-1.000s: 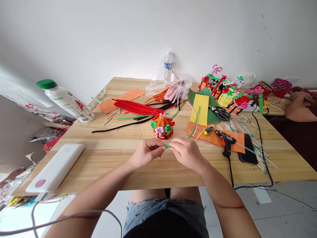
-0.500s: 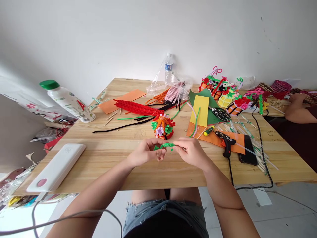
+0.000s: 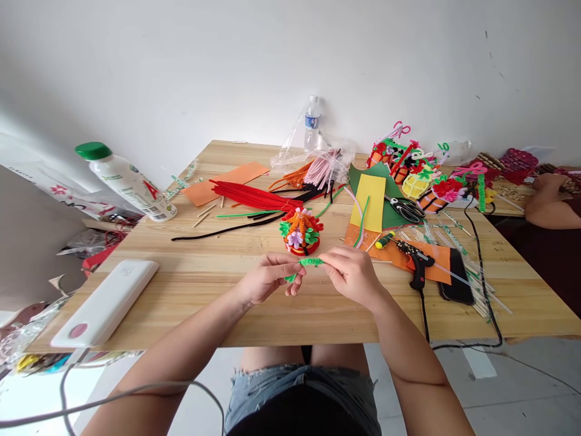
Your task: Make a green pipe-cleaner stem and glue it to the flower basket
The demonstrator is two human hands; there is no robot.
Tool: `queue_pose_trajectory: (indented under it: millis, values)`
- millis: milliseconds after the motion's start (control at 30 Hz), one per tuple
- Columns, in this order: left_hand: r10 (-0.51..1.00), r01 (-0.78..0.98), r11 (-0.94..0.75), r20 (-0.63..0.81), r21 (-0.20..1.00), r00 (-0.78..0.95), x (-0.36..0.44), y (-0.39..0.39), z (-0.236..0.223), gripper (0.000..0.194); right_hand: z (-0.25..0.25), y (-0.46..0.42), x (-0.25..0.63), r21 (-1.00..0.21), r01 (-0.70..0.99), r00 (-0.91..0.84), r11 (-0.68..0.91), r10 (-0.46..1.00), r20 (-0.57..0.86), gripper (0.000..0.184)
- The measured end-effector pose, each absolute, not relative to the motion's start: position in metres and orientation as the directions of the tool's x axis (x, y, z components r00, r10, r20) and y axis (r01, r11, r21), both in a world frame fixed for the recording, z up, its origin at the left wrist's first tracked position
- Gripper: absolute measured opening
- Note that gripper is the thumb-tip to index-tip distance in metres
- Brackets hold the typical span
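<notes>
A coiled green pipe cleaner [image 3: 311, 262] stretches between my hands above the table's front part. My left hand [image 3: 267, 278] pinches its left end, where a loose green tail hangs below the fingers. At the other end, the fingers of my right hand [image 3: 351, 272] are closed on the coil; a thin stick pokes out to the right behind that hand. Just beyond my hands stands a small ornament of pipe-cleaner flowers [image 3: 299, 233] in orange, green, red and lilac. Neither hand touches it.
Red pipe cleaners [image 3: 249, 197] lie behind the ornament. To the right are scissors [image 3: 407, 209], a yellow sheet [image 3: 368, 203], a glue gun [image 3: 417, 263] with a cord and a phone [image 3: 456, 278]. A white power bank [image 3: 106, 303] and a bottle [image 3: 131, 188] stand left. Another person's arm [image 3: 551, 200] rests far right.
My left fingers have closed over the coil's left end, and the green tail now hangs lower. Both hands stay in nearly the same place; the view has shifted slightly.
</notes>
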State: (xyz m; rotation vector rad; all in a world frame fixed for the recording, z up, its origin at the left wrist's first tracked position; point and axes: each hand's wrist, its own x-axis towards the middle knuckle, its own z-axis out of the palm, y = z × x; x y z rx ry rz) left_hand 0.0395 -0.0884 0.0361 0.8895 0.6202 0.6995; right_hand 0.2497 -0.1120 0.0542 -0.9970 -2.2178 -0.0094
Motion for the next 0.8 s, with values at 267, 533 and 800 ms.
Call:
queue_pose_trajectory:
  millis: [267,533,800]
  values:
    - [0.806,-0.317,0.358,-0.119,0.878,0.579,0.0419,-0.094,0.0384,0.023,0.0578,-0.1149,0.251,-0.356,0.642,-0.403,0.679,0.694,0.597,0.019]
    - [0.81,-0.34,0.295,-0.045,0.893,0.585,0.044,-0.0944,0.0398,0.026,0.0574,-0.1151,0.252,-0.349,0.664,-0.389,0.661,0.704,0.594,0.021]
    - [0.824,-0.433,0.404,-0.116,0.806,0.554,0.0431,-0.093,0.0402,0.016,0.0594,-0.1142,0.2537,-0.387,0.626,-0.396,0.677,0.703,0.591,0.021]
